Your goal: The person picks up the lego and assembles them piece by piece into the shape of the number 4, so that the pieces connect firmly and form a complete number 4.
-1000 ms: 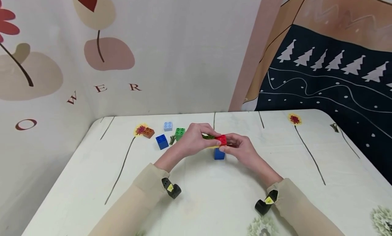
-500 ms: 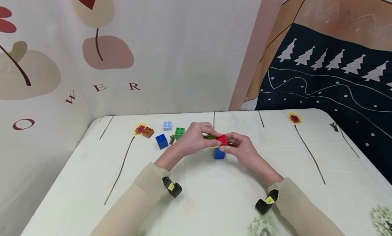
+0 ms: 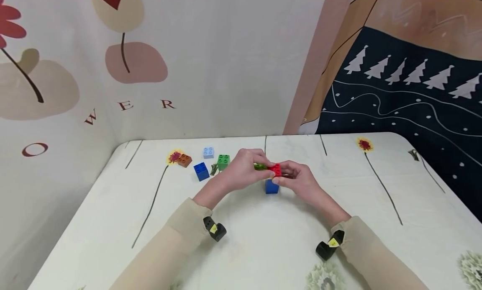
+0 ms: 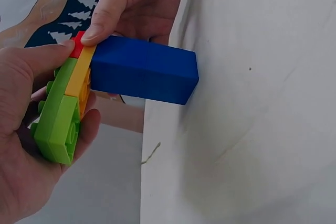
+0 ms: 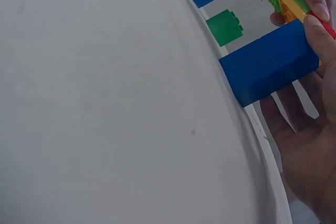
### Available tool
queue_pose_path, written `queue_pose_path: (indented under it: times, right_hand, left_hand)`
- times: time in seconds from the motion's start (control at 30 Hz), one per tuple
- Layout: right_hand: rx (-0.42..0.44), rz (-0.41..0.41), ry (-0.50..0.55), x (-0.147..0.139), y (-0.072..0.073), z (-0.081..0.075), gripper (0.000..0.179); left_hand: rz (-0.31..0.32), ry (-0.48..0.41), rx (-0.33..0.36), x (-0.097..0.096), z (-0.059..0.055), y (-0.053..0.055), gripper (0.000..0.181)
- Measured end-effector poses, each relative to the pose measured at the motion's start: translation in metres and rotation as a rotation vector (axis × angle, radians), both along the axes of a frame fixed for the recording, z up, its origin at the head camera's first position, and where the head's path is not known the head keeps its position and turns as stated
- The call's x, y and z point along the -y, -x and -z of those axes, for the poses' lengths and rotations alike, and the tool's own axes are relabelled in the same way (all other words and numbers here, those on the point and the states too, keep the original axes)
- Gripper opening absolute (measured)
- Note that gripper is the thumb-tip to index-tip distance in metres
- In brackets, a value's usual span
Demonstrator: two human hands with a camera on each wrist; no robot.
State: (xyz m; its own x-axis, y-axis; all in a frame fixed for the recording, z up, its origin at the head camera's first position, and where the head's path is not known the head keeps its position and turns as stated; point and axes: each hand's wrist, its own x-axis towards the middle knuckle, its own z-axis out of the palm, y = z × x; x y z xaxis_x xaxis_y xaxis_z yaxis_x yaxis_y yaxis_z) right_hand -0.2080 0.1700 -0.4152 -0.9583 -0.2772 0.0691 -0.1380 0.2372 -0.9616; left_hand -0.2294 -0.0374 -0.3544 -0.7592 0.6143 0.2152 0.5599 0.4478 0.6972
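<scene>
A stack of toy building bricks stands upright on the table between the hands. Its base is a blue column (image 5: pixel 270 64) with a seam across it. On this lies a yellow piece (image 4: pixel 80 77), topped by a red brick (image 3: pixel 276 169) and a lime green brick (image 4: pixel 58 121) side by side. The green brick overhangs the column on the left. My left hand (image 3: pixel 244 169) grips the green brick from its outer end, thumb against the red one. My right hand (image 3: pixel 301 181) pinches the stack's top at the red brick, its thumb over the yellow edge.
Left of the stack lie several loose bricks: a green one (image 3: pixel 223 162), a dark blue one (image 3: pixel 201 171), a light blue one (image 3: pixel 208 152) and a brown one (image 3: pixel 184 160). The flower-printed table cloth (image 3: pixel 241 248) reaches a curtain (image 3: pixel 226 72) behind.
</scene>
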Motion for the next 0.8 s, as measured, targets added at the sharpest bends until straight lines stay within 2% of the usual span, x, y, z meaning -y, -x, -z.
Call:
queue_pose_path:
  times: [0.23, 0.4, 0.53, 0.63, 0.8]
  right_hand:
    - [0.025, -0.004, 0.000, 0.001, 0.001, 0.001, 0.040]
    - [0.041, 0.005, 0.006, 0.003, -0.001, -0.003, 0.036]
    - [0.029, -0.016, 0.010, 0.008, -0.008, -0.015, 0.035]
    - [0.026, -0.026, 0.000, 0.011, -0.014, -0.025, 0.035]
    - [0.032, -0.007, 0.002, 0.008, -0.015, -0.028, 0.033]
  left_hand:
    - [-0.017, -0.030, 0.041, 0.002, 0.004, 0.002, 0.022]
    - [-0.027, -0.029, 0.034, 0.004, 0.006, -0.001, 0.023]
    - [-0.047, 0.003, -0.006, 0.006, 0.007, -0.005, 0.025]
    - [-0.056, 0.059, -0.069, 0.008, 0.007, -0.008, 0.027]
    - [-0.081, 0.104, -0.154, 0.015, 0.004, -0.012, 0.035]
